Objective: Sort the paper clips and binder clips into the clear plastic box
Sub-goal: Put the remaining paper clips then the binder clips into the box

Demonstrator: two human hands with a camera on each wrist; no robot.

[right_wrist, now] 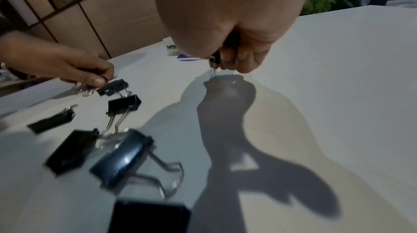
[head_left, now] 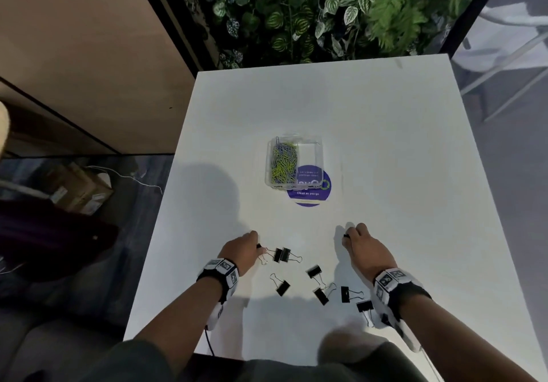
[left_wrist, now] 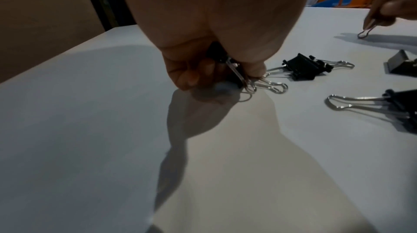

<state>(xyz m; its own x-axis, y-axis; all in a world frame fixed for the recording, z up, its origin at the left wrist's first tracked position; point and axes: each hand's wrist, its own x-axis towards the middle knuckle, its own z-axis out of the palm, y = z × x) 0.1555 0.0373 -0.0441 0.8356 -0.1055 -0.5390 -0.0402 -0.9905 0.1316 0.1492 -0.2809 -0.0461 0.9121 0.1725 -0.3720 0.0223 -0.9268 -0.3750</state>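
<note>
We are pinching a binder clip (left_wrist: 228, 69) in our left hand (head_left: 241, 251), fingers curled round its wire handles low over the bench (head_left: 385, 144); our right hand (head_left: 363, 251) is gripping another clip (right_wrist: 214, 61) by its black body. Between our wrists six more black clips (head_left: 314, 272) are lying scattered, handles pointing every way. The clear plastic box (head_left: 293, 162) is sitting straight ahead, well beyond both hands, long axis running away from us, paper clips (head_left: 283, 160) filling its left half. Its empty right half is lying nearer our right hand.
</note>
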